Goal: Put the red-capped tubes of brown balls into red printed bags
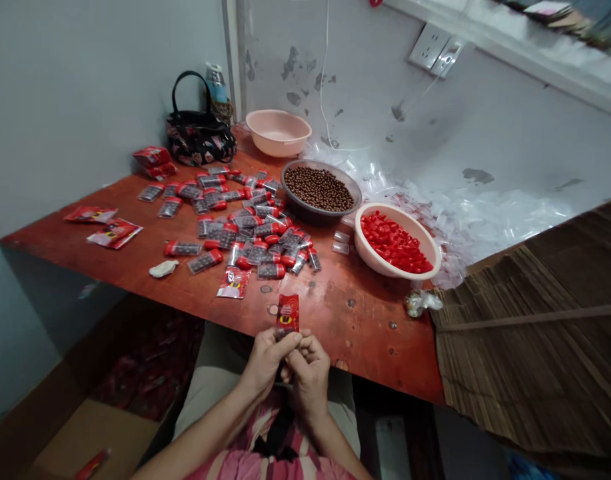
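Note:
Both hands meet at the table's front edge, over my lap. Between them is a small red printed packet (288, 312), its top pointing away from me and its lower end hidden by fingers. My left hand (266, 360) pinches the packet's lower left side with the thumb on top. On the other side my right hand (308, 367) is closed with its fingers curled at the packet's bottom end. Just beyond lies a flat red and white packet (234, 283). Past it spreads a heap of clear tubes with red caps (258, 250), filled with dark balls.
On the red table (330, 313) stand a bowl of brown balls (321, 188), a bowl of red caps (398, 240) and a pink basin (279, 133). Clear plastic pieces (490, 213) pile along the wall. A handbag (198, 137) sits back left; brown slatted material (530, 340) covers the right.

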Tool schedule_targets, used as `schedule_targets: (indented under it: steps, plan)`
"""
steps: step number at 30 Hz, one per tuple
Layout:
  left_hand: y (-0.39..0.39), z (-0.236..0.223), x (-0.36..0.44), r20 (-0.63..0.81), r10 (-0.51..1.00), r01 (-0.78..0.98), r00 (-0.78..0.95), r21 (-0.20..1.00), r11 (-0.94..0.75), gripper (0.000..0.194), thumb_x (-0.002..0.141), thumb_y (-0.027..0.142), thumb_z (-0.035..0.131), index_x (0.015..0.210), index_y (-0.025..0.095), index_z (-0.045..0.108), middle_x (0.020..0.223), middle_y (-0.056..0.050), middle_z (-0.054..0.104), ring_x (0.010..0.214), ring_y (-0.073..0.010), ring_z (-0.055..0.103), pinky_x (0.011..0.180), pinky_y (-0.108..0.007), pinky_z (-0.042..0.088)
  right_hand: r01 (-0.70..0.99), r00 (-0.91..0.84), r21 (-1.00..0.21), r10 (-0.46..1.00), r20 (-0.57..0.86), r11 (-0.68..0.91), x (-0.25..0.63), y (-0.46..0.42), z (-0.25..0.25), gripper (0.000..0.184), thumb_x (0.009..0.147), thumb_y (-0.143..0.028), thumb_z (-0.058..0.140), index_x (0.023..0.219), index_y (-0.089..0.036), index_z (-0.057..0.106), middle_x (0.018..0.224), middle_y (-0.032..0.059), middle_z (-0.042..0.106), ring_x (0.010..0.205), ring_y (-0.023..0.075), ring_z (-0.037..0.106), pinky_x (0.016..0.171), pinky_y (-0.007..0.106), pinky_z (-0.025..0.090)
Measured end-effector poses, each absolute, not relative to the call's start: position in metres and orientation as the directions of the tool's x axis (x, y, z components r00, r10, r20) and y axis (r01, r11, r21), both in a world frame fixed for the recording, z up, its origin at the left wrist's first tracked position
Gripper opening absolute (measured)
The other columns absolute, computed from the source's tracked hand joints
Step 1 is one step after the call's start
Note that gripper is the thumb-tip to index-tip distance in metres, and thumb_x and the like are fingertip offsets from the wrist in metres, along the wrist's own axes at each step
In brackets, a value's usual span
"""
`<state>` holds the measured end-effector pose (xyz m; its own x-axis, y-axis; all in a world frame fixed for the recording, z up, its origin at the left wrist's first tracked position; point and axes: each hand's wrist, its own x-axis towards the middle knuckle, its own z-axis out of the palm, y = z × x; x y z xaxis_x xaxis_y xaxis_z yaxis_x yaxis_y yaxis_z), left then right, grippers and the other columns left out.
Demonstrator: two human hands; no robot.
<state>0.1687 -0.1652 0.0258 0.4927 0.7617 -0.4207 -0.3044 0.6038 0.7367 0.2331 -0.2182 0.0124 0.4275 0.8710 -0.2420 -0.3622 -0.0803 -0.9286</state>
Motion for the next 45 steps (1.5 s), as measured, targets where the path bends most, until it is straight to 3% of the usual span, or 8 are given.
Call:
schedule_targets:
  steps: [9,20,29,32,35,40,42,45]
  plan:
    - [-0.158,0.028,0.161,-0.374,0.788,-0.472,0.489,0.646,0.600,0.033,0.074,0.036,0.053,0.093,0.011,0.059,0.050,0.002,0.050,0.035,-0.0072,0.040,0.033,-0.020,0.035,-0.466,0.332,-0.879,0.899,-0.285,-0.107,0.243,-0.209,0.008,0.018,0.070,-0.029,0.061,0.071,-0.015,0.050,0.049,-0.0038,0.054,0.036,0.0066,0.044,0.038,0.017,0.035]
    - [-0.162,0.017,0.170,-0.355,0.847,-0.413,0.396,0.755,0.509,0.021,0.072,0.029,0.058,0.061,0.011,0.055,0.043,0.004,0.043,0.037,-0.0049,0.037,0.036,-0.017,0.031,-0.485,0.400,-0.874,0.882,-0.247,-0.024,0.248,-0.204,0.009,0.018,0.071,-0.024,0.062,0.076,-0.016,0.046,0.048,-0.0039,0.057,0.037,0.0069,0.049,0.039,0.016,0.039]
    - [-0.158,0.029,0.139,-0.381,0.853,-0.502,0.357,0.692,0.519,0.022,0.070,0.026,0.061,0.055,0.011,0.055,0.047,0.002,0.048,0.043,-0.0073,0.045,0.042,-0.020,0.038,-0.473,0.168,-0.867,0.949,-0.266,-0.159,0.232,-0.176,0.011,0.032,0.060,-0.023,0.070,0.071,-0.019,0.040,0.042,-0.0084,0.055,0.029,0.0079,0.049,0.030,0.015,0.039]
    - [-0.161,0.029,0.104,-0.431,0.880,-0.606,0.201,0.651,0.457,0.020,0.069,0.030,0.061,0.072,0.011,0.062,0.063,-0.004,0.061,0.056,-0.0131,0.056,0.053,-0.024,0.047,-0.490,0.025,-0.848,0.969,-0.245,-0.202,0.219,-0.169,0.012,0.039,0.054,-0.023,0.073,0.076,-0.019,0.041,0.048,-0.0071,0.060,0.032,0.0094,0.052,0.031,0.016,0.042]
    - [-0.169,0.020,0.068,-0.503,0.864,-0.693,-0.031,0.634,0.343,0.044,0.072,0.050,0.050,0.094,0.013,0.059,0.097,-0.014,0.063,0.087,-0.0246,0.059,0.070,-0.035,0.049,-0.470,0.008,-0.855,0.967,-0.254,-0.221,0.217,-0.169,0.012,0.036,0.057,-0.025,0.071,0.079,-0.019,0.043,0.052,-0.0045,0.062,0.034,0.0097,0.054,0.031,0.016,0.041]
    - [-0.156,0.010,0.058,-0.390,0.916,-0.340,-0.092,0.877,0.339,0.045,0.072,0.044,0.052,0.106,0.015,0.054,0.103,-0.015,0.062,0.092,-0.0282,0.058,0.081,-0.046,0.044,-0.391,0.094,-0.897,0.960,-0.263,-0.207,0.230,-0.173,0.011,0.023,0.071,-0.033,0.060,0.074,-0.017,0.045,0.054,-0.0023,0.061,0.036,0.0080,0.053,0.032,0.015,0.039]
    - [-0.132,0.010,0.067,-0.090,0.990,-0.024,-0.110,0.996,0.088,0.040,0.069,0.039,0.058,0.103,0.019,0.058,0.111,-0.010,0.058,0.101,-0.0270,0.053,0.092,-0.044,0.035,-0.353,0.093,-0.915,0.966,-0.243,-0.196,0.232,-0.173,0.012,0.021,0.074,-0.035,0.056,0.074,-0.016,0.045,0.055,-0.0013,0.061,0.037,0.0075,0.053,0.033,0.014,0.038]
    - [-0.090,0.006,0.080,0.274,0.962,0.344,0.004,0.903,-0.259,0.032,0.065,0.031,0.063,0.097,0.026,0.063,0.121,-0.005,0.051,0.119,-0.0266,0.034,0.102,-0.041,0.017,-0.301,0.080,-0.936,0.973,-0.218,-0.185,0.231,-0.172,0.014,0.022,0.076,-0.036,0.054,0.073,-0.016,0.046,0.057,-0.0011,0.060,0.038,0.0064,0.052,0.034,0.014,0.038]
